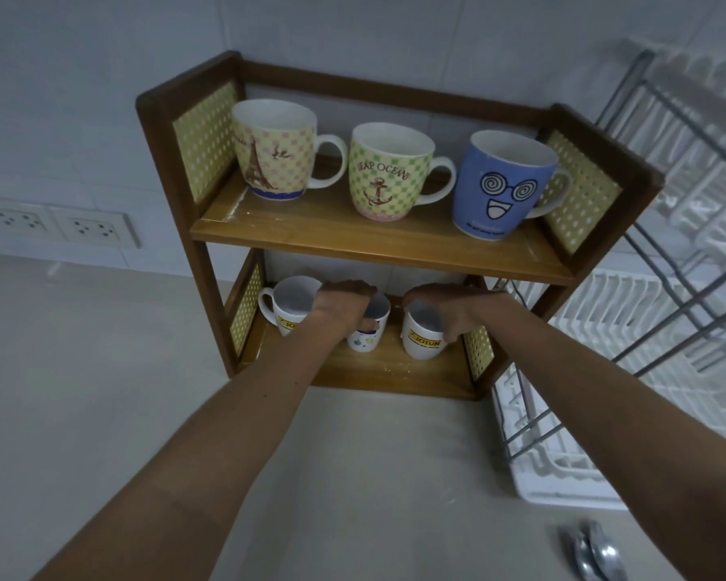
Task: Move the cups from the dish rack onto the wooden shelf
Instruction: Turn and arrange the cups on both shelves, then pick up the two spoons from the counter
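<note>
Both hands reaching into the lower tier of the shelf. Left hand draped over the spotted cup, fingers wrapped around its rim, probably to set it upright between its neighbours. Right hand clasping the right Jotun cup from its right side, likely to keep it clear of the side panel. Left Jotun cup standing free at far left. 3 big mugs lined up on the upper tier, handles right. Rack on the counter to the right, no cups visible there.
</note>
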`<state>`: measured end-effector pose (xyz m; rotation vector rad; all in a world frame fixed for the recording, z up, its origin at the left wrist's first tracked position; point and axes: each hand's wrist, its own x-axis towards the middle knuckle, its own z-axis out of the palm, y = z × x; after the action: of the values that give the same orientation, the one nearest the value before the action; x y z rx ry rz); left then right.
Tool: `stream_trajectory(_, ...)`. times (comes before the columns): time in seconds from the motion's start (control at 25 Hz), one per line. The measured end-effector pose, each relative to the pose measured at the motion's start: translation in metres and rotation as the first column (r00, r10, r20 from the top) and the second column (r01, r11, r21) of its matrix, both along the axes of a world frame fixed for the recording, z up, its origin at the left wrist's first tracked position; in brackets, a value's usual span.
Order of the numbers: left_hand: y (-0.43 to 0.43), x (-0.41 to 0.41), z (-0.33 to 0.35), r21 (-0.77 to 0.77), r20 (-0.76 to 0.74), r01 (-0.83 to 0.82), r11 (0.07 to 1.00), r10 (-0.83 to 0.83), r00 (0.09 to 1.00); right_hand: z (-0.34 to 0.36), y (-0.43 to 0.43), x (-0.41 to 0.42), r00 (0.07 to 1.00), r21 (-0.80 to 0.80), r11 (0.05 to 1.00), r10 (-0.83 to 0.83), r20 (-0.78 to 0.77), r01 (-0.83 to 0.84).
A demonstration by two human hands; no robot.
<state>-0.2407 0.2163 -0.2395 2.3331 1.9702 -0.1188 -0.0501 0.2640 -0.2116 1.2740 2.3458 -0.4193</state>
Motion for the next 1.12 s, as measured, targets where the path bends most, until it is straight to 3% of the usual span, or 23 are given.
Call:
stream_trajectory(0.24, 0.000, -0.001, -0.004, 0.040, 0.043, 0.015, 0.999, -0.017, 0.999, -0.024, 0.006, 0.004, 0.972, 0.001, 0.999, -0.042, -0.232, 0.044)
stream_trajectory(0.56, 0.002, 0.001, -0.012, 0.038, 0.034, 0.013, 0.999, -0.015, 0.999, -0.019, 0.008, 0.014, 0.992, -0.090, 0.995, 0.028, -0.124, -0.039)
stream_trajectory(0.72, 0.000, 0.001, -0.012, 0.038, 0.029, 0.023, 0.999, -0.024, 0.999, -0.019, 0.002, 0.011, 0.982, -0.124, 0.987, -0.116, -0.147, 0.098)
stream_trajectory(0.8, -0.012, 0.001, -0.014, 0.136, 0.054, 0.028, 0.990, -0.036, 0.998, -0.018, -0.007, 0.004, 0.965, -0.056, 0.988, -0.153, -0.211, 0.145)
stream_trajectory(0.88, -0.038, 0.003, -0.021, 0.309, 0.160, -0.016, 0.951, -0.035, 0.987, -0.017, -0.032, -0.003, 0.911, 0.111, 0.970, -0.160, -0.380, 0.217)
stream_trajectory(1.0, -0.101, 0.020, -0.040, 0.428, 0.417, -0.113, 0.897, -0.085, 0.905, -0.026, -0.102, 0.004, 0.702, 0.147, 0.944, -0.109, -0.704, 0.295)
stream_trajectory(1.12, -0.162, 0.057, -0.070, 0.400, 0.497, -0.055, 0.915, -0.166, 0.852, -0.047, -0.175, 0.045, 0.655, 0.224, 0.932, -0.019, -0.756, 0.286)
